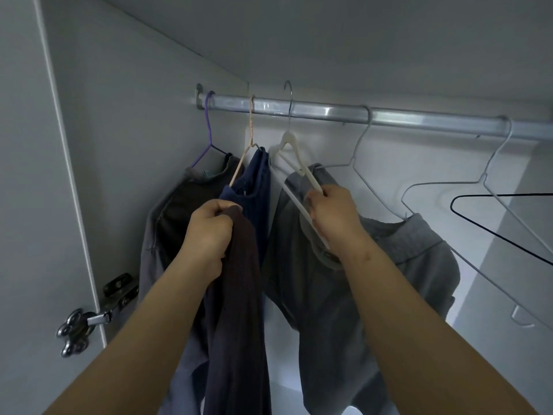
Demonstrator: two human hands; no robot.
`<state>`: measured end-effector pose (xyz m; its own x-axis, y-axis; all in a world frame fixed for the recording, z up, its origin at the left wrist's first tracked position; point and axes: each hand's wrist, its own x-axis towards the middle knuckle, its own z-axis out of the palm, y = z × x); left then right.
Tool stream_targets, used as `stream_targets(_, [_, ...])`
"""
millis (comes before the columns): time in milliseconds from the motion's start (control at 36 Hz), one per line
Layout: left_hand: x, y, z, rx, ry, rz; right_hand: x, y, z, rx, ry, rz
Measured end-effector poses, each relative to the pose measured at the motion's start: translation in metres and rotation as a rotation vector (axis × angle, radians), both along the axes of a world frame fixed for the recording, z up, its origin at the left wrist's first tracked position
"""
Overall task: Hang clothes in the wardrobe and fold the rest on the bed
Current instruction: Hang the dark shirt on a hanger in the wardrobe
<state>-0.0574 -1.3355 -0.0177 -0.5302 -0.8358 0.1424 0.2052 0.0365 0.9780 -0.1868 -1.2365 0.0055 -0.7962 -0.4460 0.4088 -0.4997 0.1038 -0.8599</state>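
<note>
Head view: inside the wardrobe (125, 94), the left hand (209, 235) has its fingers (223, 209) curled tight round the bunched top of a dark brown garment (239, 295). The garment hangs straight down between the forearms, just in front of a navy garment (257, 181).

The right hand (332, 217) grips one sloping arm of a white plastic hanger (288, 143), fingers closed round it. The hanger's metal hook rises above the rail (329, 112); whether it bears on the rail cannot be told.

At the rail's left end a purple hanger (208, 127) carries a grey top (155, 235). Its collar holds a small teal tag, too small to read. Beside it a peach hanger (250, 127) carries the navy garment. Right of the white hanger, a grey wire hanger (362, 136) holds a grey sweatshirt (404, 259). Further right hang a bare wire hanger (496, 151) and a black hanger (484, 217). A metal hinge (89, 322) sits on the door (30, 175) at lower left.
</note>
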Motion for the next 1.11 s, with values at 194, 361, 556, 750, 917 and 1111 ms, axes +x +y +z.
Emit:
stream_targets(194, [0.004,0.031,-0.016,0.056,0.026,-0.027,0.007,0.044,-0.017,-0.059,0.074,0.000])
stream_targets(361, [0.007,0.073,-0.035,0.129,-0.015,-0.062,0.019,0.111,-0.053,-0.021,0.061,0.003])
stream_targets(556, [0.006,0.120,-0.048,0.207,-0.066,-0.093,0.038,0.196,-0.101,0.055,-0.036,-0.026])
stream_targets(750, [0.002,0.164,-0.054,0.329,-0.093,-0.192,0.054,0.258,-0.130,0.082,-0.219,-0.033])
stream_targets(917, [0.011,0.181,-0.068,0.560,-0.070,-0.333,0.068,0.302,-0.147,0.116,-0.267,-0.023])
stream_targets(1111, [0.023,0.216,-0.078,0.593,-0.008,-0.369,0.084,0.334,-0.167,0.221,-0.346,0.043])
